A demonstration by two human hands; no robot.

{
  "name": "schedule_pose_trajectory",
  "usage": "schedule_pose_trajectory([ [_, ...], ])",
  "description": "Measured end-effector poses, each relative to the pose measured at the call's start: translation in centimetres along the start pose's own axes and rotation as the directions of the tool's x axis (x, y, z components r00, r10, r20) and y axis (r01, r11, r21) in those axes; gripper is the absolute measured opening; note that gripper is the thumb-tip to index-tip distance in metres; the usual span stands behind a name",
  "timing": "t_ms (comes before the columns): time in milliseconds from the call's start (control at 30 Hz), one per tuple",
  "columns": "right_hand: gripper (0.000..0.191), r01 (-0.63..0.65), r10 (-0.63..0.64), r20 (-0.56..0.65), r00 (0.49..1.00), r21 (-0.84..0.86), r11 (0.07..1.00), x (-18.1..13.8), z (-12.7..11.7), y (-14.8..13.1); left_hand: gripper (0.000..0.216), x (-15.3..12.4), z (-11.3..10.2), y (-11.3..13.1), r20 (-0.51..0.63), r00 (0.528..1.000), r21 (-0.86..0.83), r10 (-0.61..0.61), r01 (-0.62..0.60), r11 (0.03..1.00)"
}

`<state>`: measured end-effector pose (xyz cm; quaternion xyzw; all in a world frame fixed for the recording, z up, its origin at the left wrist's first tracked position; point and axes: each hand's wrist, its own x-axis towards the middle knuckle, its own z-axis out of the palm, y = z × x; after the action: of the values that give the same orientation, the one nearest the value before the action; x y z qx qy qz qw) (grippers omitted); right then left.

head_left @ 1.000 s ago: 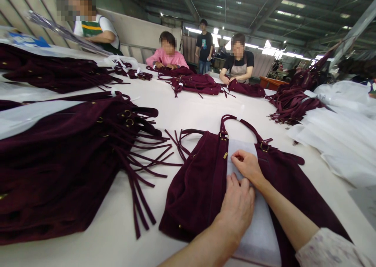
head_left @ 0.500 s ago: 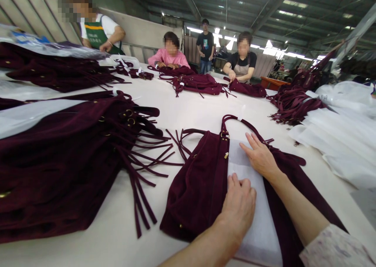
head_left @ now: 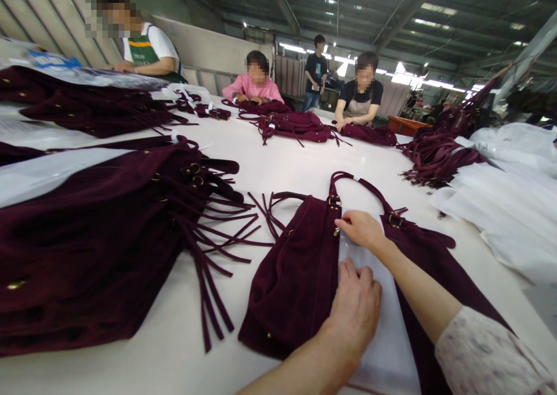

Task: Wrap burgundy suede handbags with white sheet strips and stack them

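A dark burgundy handbag with a looped handle lies on the table in front of me. A white sheet lies lengthwise over it, and more burgundy material shows on the sheet's right. My left hand rests on the sheet, fingers bent and slightly apart, tips by its left edge. Farther up, my right hand has its fingers drawn together at the sheet's upper left edge, beside a small gold zipper pull. What lies under those fingers is partly hidden.
Burgundy bags with hanging fringes are stacked at left. White sheets and a heap of straps lie at right. More bags lie across the table, where several people work. Another person stands behind.
My right hand has moved left across the sheet to the zipper pull, and its spread fingers have closed together. My left hand has barely moved. The standing person behind has turned and shifted right.
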<state>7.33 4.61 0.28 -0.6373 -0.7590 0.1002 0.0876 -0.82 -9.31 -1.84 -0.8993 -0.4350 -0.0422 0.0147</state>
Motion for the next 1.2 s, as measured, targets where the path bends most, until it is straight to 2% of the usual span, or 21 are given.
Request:
schedule_pose_trajectory([
  [100,0.022,0.01,0.0,0.102,0.995,-0.095,0.995,0.8,-0.2,-0.6,0.023,0.0,0.3,0.1,-0.008,1.0,0.018,0.005,-0.005,1.0],
  [267,0.007,0.014,-0.001,0.175,0.984,-0.075,0.997,1.5,-0.4,-0.7,0.024,-0.3,0.4,0.4,-0.035,0.999,0.014,-0.026,0.026,1.0],
  [400,0.012,0.004,-0.001,0.186,0.983,-0.011,1.0,1.7,-0.4,-0.1,0.022,-0.5,0.3,0.5,-0.056,0.998,0.016,-0.041,0.042,0.999],
  [500,0.02,-0.054,0.041,0.201,0.979,0.055,0.997,1.6,-0.3,0.8,0.022,-0.6,0.6,0.5,-0.085,0.995,0.005,-0.043,0.043,0.999],
  [633,0.038,-0.134,0.081,0.319,0.944,0.146,0.98,1.1,-0.1,1.5,0.02,-0.3,1.4,0.6,-0.141,0.989,-0.003,-0.046,0.046,0.999],
  [767,0.039,-0.16,0.075,0.395,0.916,0.185,0.97,0.5,0.2,1.6,0.02,-0.2,1.6,0.7,-0.159,0.985,0.023,-0.061,0.065,0.998],
  [867,0.039,-0.113,0.041,0.348,0.937,0.191,0.975,0.4,0.6,1.4,0.021,-0.3,1.5,0.7,-0.165,0.985,0.045,-0.045,0.053,0.998],
  [1000,0.022,-0.086,0.022,0.252,0.967,0.244,0.966,0.4,1.1,1.1,0.023,-0.1,1.8,0.7,-0.135,0.991,0.039,-0.013,0.018,0.999],
  [1100,0.013,-0.116,0.029,0.249,0.968,0.344,0.932,0.0,1.4,1.1,0.024,0.1,1.7,0.7,-0.106,0.994,0.038,-0.012,0.016,0.999],
  [1200,0.014,-0.17,0.039,0.279,0.96,0.467,0.868,-0.6,1.4,1.3,0.023,0.1,1.4,0.6,-0.068,0.997,0.031,-0.031,0.033,0.999],
])
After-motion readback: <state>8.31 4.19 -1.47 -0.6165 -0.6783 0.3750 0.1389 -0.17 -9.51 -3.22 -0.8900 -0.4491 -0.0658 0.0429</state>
